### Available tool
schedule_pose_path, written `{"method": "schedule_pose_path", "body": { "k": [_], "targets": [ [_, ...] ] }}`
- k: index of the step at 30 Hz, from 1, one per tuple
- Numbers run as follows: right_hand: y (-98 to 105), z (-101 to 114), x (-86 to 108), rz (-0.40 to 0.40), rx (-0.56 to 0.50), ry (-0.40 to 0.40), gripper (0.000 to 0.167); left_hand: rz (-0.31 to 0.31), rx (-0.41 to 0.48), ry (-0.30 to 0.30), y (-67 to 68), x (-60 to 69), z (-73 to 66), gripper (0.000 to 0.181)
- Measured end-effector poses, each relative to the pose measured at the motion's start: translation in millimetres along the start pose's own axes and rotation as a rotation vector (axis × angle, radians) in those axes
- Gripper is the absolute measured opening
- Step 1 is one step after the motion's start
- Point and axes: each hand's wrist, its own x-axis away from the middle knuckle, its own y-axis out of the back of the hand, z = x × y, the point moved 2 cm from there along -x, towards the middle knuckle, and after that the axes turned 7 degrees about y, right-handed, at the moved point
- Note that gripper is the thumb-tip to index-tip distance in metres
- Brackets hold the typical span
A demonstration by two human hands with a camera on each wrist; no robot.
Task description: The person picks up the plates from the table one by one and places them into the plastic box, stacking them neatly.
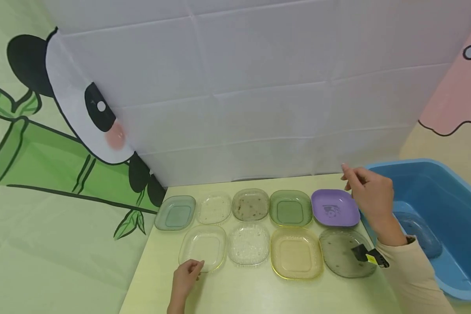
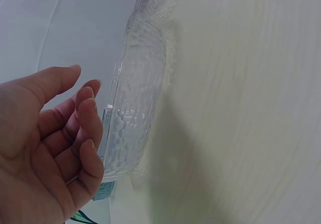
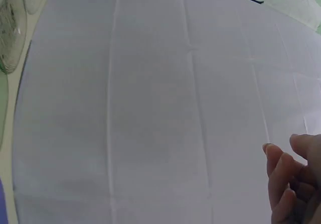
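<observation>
Our left hand, fingers loosely curled, by clear plate, front row's left end; we cannot tell contact. Our right hand, fingers loosely bent, near purple plate, back row's right end, beside tub.

A white sheet is hanging at twelve o'clock, with folds running across it. A painted panda is peeking out at ten o'clock, green bamboo is showing at nine, and a pink shape is showing at two.
</observation>
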Motion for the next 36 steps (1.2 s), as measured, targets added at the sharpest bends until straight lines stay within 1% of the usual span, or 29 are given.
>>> {"method": "schedule_pose_path", "body": {
  "k": [3,6,10,14,17,20,24,27,30,32,36],
  "targets": [
    [-11,-9,12.5,0.056,0.020,-0.035,0.036,0.000,-0.003,-0.007,0.3,-0.4,0.4,0.026],
    [-18,-18,22.1,0.089,0.022,-0.077,0.038,-0.022,-0.009,0.004,2.8,-1.4,3.0,0.026],
    [-27,-27,35.2,0.132,0.041,-0.120,0.040,-0.034,-0.014,0.038,8.5,-2.3,9.7,0.025],
    [-38,-36,49.6,0.215,0.075,-0.174,0.042,-0.036,-0.021,0.058,15.0,-2.6,14.7,0.027],
    [-49,-46,60.6,0.269,0.083,-0.210,0.045,-0.044,-0.016,0.062,18.0,-3.4,14.5,0.027],
    [-61,-58,74.3,0.312,0.102,-0.235,0.044,-0.040,-0.001,0.061,18.6,-4.0,12.1,0.027],
    [-74,-72,93.1,0.355,0.118,-0.238,0.043,-0.041,0.008,0.056,18.0,-4.0,9.3,0.027],
    [-79,-79,103.2,0.378,0.114,-0.250,0.047,-0.045,0.003,0.051,16.8,-3.9,9.2,0.028],
    [-81,-84,110.5,0.417,0.114,-0.280,0.049,-0.046,-0.006,0.042,15.6,-3.9,10.1,0.028],
    [-83,-87,114.0,0.436,0.114,-0.293,0.050,-0.049,-0.007,0.055,15.0,-4.3,10.9,0.027],
    [-82,-91,119.7,0.451,0.129,-0.310,0.050,-0.049,-0.009,0.056,15.8,-4.8,10.7,0.027]
  ]
}}
